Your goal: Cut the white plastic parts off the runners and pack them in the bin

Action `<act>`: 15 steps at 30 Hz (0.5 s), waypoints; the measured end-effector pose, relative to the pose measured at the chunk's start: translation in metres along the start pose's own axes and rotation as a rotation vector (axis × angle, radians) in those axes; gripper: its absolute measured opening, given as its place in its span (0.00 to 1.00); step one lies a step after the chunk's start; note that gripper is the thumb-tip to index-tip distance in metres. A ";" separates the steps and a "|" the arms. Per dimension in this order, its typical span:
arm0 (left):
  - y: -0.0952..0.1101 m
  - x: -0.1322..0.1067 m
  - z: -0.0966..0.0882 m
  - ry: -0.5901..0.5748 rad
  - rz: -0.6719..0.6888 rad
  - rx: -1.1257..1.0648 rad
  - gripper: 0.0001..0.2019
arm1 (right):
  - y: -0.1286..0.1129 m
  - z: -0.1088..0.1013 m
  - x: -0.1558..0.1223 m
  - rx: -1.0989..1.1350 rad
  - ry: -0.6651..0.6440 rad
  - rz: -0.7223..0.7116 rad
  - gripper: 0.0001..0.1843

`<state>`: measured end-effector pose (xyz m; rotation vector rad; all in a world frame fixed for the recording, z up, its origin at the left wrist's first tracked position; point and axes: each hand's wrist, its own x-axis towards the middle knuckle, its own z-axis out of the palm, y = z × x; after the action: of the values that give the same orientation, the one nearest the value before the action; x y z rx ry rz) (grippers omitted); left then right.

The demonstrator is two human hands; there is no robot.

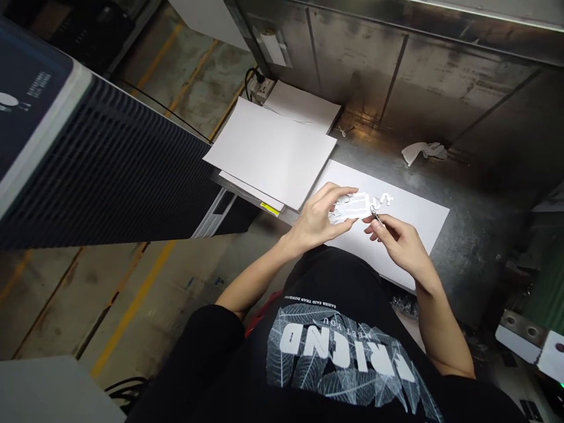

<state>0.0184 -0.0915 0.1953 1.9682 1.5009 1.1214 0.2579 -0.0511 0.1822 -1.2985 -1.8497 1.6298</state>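
Note:
My left hand point(318, 216) is closed around the edges of a small flat white piece point(356, 205) with slots in it, thumb on one side and fingers on the other. A curled white bit point(385, 200) shows just past its right end. In my right hand point(402, 242) a thin, shiny metal tool point(376, 215) is pinched, its tip touching or very near the white piece's right end. I cannot make out its exact kind. Both hands are over a white sheet point(418, 220) that lies on the metal bench.
Stacked white sheets point(273, 150) lie to the left, with a yellow tag point(269, 208) below. Behind them is a power socket point(264, 88) with a black plug. A crumpled white glove or cloth point(423, 152) rests on the metal bench point(471, 247). A dark ribbed machine point(110, 158) stands left.

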 end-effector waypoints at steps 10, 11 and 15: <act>0.001 0.002 -0.001 -0.027 -0.015 0.019 0.26 | 0.003 0.002 -0.003 0.006 -0.001 -0.001 0.30; 0.001 0.002 -0.001 -0.034 -0.023 0.020 0.26 | 0.003 0.002 -0.003 0.008 -0.003 0.001 0.30; -0.001 0.001 0.000 -0.050 -0.008 0.024 0.26 | 0.003 0.003 -0.004 0.022 -0.016 0.006 0.30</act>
<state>0.0174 -0.0899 0.1949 1.9894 1.5024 1.0472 0.2592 -0.0559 0.1796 -1.2864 -1.8339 1.6636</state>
